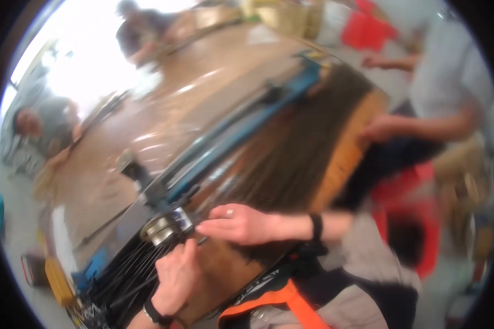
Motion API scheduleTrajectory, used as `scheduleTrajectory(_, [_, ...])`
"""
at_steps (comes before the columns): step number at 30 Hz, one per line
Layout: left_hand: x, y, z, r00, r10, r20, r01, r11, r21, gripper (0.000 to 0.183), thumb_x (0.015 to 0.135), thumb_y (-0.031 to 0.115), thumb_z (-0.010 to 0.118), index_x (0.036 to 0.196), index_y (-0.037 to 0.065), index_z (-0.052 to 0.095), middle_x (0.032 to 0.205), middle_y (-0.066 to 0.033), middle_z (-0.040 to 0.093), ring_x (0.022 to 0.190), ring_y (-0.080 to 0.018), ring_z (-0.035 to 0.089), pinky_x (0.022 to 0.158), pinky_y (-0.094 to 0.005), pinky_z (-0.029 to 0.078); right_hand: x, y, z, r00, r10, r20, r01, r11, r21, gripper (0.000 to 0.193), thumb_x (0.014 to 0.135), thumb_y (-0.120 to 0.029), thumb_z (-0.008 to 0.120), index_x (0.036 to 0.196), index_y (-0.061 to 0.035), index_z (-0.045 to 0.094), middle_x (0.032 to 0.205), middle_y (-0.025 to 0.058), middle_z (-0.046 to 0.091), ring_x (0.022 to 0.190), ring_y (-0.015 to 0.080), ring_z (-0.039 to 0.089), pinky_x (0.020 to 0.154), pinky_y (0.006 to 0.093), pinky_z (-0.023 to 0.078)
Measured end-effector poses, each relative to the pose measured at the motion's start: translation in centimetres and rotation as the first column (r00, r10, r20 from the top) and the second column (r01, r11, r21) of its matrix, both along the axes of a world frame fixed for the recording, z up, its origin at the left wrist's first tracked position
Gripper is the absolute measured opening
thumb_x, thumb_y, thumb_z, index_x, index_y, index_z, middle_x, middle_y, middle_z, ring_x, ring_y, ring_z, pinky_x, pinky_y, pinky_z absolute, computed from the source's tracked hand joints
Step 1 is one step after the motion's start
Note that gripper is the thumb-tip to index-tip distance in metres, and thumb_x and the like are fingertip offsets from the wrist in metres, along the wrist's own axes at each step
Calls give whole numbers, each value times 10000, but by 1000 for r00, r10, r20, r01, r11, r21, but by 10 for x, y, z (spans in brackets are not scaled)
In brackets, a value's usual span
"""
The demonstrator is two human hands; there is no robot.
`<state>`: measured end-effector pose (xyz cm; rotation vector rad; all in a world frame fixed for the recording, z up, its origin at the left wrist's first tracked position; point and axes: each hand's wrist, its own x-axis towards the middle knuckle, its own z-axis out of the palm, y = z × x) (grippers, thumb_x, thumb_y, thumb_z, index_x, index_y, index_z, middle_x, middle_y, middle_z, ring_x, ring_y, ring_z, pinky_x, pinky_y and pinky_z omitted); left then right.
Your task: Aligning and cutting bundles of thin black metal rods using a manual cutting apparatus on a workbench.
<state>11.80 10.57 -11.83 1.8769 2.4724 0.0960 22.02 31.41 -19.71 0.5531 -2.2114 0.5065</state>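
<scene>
Metal cylinder (pixel 162 230): held at the near end of a long blue rail (pixel 241 132), just beyond both hands; a small white-and-blue piece (pixel 183 218) is seen close against its right side.
Left hand (pixel 177 271): fingers bent and raised toward the cylinder; whether anything is gripped cannot be told through the blur. A black wristband (pixel 159 315) is worn.
Right hand (pixel 236 225): brought in from the right, fingers drawn together and pointed at the small piece — contact or grip cannot be told. A ring (pixel 230 213) and a dark wristband (pixel 316 227) are worn.
Thin black rods (pixel 130 271): bunched to the left of the left hand, below the cylinder.
Brown bench (pixel 93 178): crossed diagonally by the rail; a wide dark layer (pixel 313 137) is spread along its right part.
Co-workers: three are seen — two across the bench, blurred, and one at right in a pale shirt (pixel 444 77).
</scene>
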Motion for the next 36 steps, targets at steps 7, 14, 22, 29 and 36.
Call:
scheduleTrajectory(7, [-25, 53, 65, 976, -134, -169, 171, 958, 231, 293, 886, 68, 596, 1178, 53, 598, 762, -105, 572, 663, -291, 611, 569, -409, 498, 26, 142, -18, 772, -560, 299, 620, 767, -165, 443, 822, -200, 759, 1227, -76, 628, 882, 96, 666, 838, 250, 676, 722, 330, 568])
scheduleTrajectory(14, [-45, 112, 44, 969, -223, -109, 228, 973, 41, 445, 870, 38, 581, 1314, 54, 554, 824, -118, 568, 750, -296, 601, 640, -402, 506, 26, 163, -5, 892, -449, 55, 448, 862, -237, 447, 813, -216, 779, 1222, -99, 640, 775, 93, 659, 677, 255, 653, 628, 357, 554])
scheduleTrajectory(22, [-48, 144, 31, 964, -259, -69, 267, 946, 182, 415, 865, 40, 601, 1274, 104, 579, 788, -115, 558, 742, -299, 606, 634, -407, 507, 24, 219, -24, 858, -513, -30, 503, 851, -150, 408, 840, -227, 756, 1214, -107, 645, 741, 85, 643, 648, 264, 636, 589, 360, 534])
scheduleTrajectory(29, [-58, 116, 44, 971, -194, -139, 214, 967, 140, 357, 866, 27, 619, 1216, 99, 620, 762, -119, 541, 701, -309, 587, 604, -409, 485, 3, 169, -15, 917, -398, 19, 397, 909, -123, 361, 887, -274, 702, 1210, -133, 628, 710, 58, 625, 643, 235, 631, 573, 357, 523])
scheduleTrajectory(36, [-63, 69, 50, 975, -99, -197, 151, 951, 270, 320, 819, 37, 670, 1132, 105, 676, 711, -108, 497, 664, -290, 548, 588, -420, 451, -16, 93, 21, 929, -358, -97, 315, 899, -304, 353, 883, -272, 714, 1202, -127, 667, 659, 46, 572, 594, 222, 576, 530, 350, 487])
